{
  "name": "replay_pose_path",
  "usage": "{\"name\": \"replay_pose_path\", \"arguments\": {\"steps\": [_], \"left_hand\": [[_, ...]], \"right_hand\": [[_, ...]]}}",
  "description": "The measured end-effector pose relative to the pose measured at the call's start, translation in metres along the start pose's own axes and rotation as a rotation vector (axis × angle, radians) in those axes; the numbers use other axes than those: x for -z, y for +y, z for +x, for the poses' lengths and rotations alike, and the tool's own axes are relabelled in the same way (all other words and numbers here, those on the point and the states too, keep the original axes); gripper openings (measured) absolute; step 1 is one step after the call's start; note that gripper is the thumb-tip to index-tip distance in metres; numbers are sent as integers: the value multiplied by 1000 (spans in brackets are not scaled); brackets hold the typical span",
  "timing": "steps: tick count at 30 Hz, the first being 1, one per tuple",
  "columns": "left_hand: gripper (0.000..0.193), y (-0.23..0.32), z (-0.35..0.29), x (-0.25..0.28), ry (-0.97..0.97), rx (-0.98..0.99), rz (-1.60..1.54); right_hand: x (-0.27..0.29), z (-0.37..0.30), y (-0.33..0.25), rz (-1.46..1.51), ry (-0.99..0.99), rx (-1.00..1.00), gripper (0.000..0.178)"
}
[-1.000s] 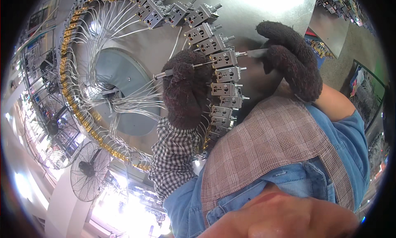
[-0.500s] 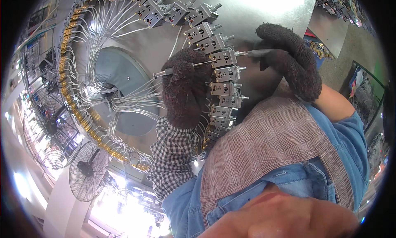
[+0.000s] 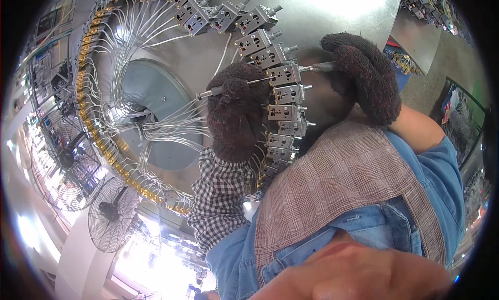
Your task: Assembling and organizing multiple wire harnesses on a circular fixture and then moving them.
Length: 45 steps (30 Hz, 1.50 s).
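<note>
My left hand [image 3: 235,126], in a dark knitted glove, is closed around a thin screwdriver [image 3: 210,92]. The blade reaches the face of a silver metal box [image 3: 285,74] with round holes, one in a curved row of similar boxes. On the other side of that box, my right hand [image 3: 368,76], gloved alike, is closed on a slim grey tool [image 3: 325,67]. This tool lines up with the box's protruding shaft [image 3: 305,68]; its kind is hidden by the fingers. Below, another metal box [image 3: 289,94] stands close to my left glove.
White wires [image 3: 171,131] fan from the hub of a round grey plate [image 3: 161,92] to brass-coloured fittings [image 3: 83,81] along the ring. More boxes [image 3: 257,20] continue at the far side. A caged fan [image 3: 110,211] stands at lower left, and a metal panel [image 3: 416,42] lies right.
My right hand's fingers have curled inward around the grey tool. The ring of boxes and my left hand with the screwdriver appear shifted slightly to the right in view.
</note>
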<state>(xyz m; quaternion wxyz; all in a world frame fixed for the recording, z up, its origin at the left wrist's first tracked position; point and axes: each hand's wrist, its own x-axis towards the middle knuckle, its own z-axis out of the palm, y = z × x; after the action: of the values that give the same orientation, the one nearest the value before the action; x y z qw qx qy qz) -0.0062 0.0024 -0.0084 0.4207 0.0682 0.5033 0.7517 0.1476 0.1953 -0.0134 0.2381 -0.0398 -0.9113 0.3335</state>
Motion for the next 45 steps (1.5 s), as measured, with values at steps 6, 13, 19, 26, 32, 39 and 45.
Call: {"name": "replay_pose_path", "arguments": {"steps": [6, 13, 19, 26, 32, 39, 45], "left_hand": [[32, 2, -2, -4, 13, 109, -192], [35, 9, -4, -14, 27, 87, -144], [38, 23, -16, -14, -50, 84, -85], [26, 19, -26, -15, -93, 29, -63], [24, 15, -25, -15, -84, 11, -129], [28, 11, -24, -9, -15, -10, -57], [31, 9, -24, -9, 58, -29, -73]], "right_hand": [[15, 12, -26, 1037, -19, -1026, 36], [2, 5, -26, 985, 112, -783, 37], [8, -16, -31, 1042, 182, -859, 39], [-5, -31, -38, 1029, 238, -791, 37], [-4, -28, -45, 1064, 240, -914, 38], [-9, -24, -46, 1125, 199, -937, 38], [-11, -29, -41, 1070, 121, -973, 39]]}}
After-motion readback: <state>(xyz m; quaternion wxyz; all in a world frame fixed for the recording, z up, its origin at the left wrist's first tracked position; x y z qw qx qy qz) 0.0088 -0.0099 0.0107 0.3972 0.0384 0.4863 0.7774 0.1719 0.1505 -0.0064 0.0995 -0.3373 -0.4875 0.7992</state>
